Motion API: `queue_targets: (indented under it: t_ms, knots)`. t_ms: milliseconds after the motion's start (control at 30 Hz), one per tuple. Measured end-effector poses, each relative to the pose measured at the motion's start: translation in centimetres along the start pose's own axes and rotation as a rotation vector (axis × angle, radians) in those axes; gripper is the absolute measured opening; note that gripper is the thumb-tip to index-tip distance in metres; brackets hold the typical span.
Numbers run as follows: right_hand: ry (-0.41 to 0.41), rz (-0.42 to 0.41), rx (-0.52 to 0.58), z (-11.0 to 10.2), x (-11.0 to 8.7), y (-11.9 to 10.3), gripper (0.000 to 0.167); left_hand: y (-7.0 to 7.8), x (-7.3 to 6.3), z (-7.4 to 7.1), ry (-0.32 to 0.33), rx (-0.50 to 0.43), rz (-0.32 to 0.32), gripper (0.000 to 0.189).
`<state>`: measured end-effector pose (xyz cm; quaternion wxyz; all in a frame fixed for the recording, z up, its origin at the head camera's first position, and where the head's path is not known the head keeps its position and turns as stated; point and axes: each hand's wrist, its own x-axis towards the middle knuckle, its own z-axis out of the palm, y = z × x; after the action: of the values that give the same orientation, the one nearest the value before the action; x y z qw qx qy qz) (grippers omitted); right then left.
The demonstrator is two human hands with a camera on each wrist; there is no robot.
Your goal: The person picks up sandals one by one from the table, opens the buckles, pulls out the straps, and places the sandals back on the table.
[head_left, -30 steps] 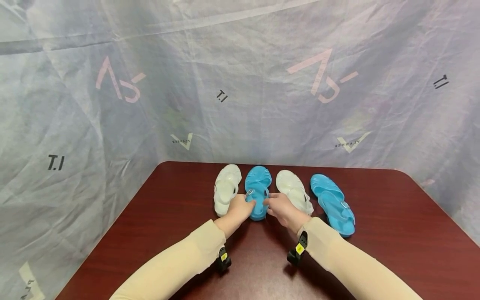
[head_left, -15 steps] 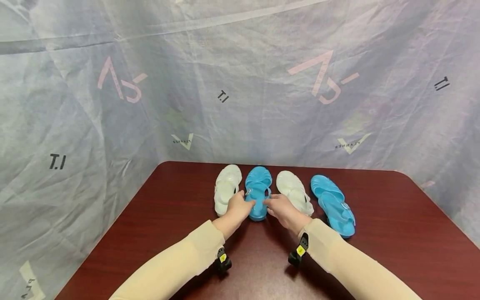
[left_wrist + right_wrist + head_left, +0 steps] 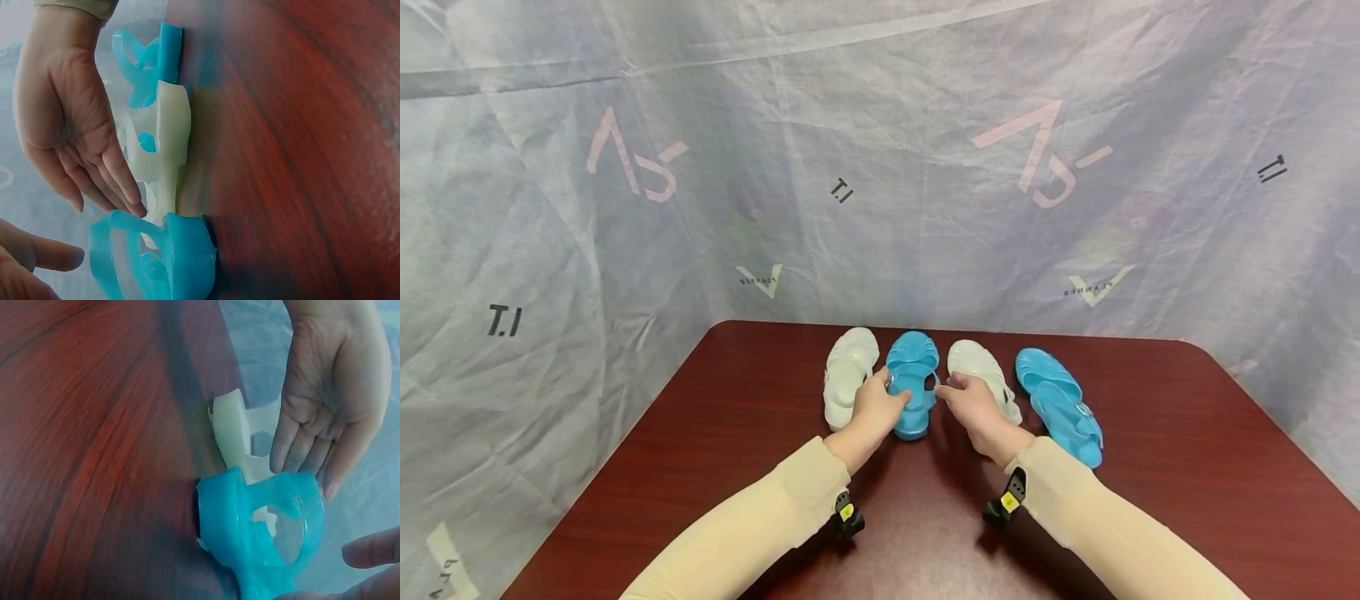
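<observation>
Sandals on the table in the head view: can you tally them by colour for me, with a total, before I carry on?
White sandals: 2
Blue sandals: 2
Total: 4

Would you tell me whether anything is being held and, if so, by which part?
Nothing appears held; the relaxed left hand and right hand flank the blue sandal, with any contact unclear.
</observation>
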<state>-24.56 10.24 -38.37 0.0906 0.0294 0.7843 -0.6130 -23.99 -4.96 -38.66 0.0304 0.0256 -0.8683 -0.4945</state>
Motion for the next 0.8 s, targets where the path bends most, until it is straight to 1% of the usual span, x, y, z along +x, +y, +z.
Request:
queue_targets:
  t_ms: [200,367,600,800]
  knots:
    - [-0.003,-0.045,0.055,-1.0,-0.7,0.5,0.054,0.4,-0.2,-0.2,0.000,-0.046,0.031,0.060]
    - [0.000,-0.064,0.049,-1.9,-1.2,0.7,0.048,0.5,-0.3,-0.2,-0.014,-0.088,0.050,0.061]
    - [-0.003,-0.074,0.054,-2.7,-1.4,0.4,0.049,0.5,-0.5,0.4,-0.050,-0.113,0.076,0.062]
    - [-0.051,-0.086,0.029,-3.6,-1.8,-0.1,0.051,0.9,-0.9,0.8,-0.067,-0.115,0.091,0.062]
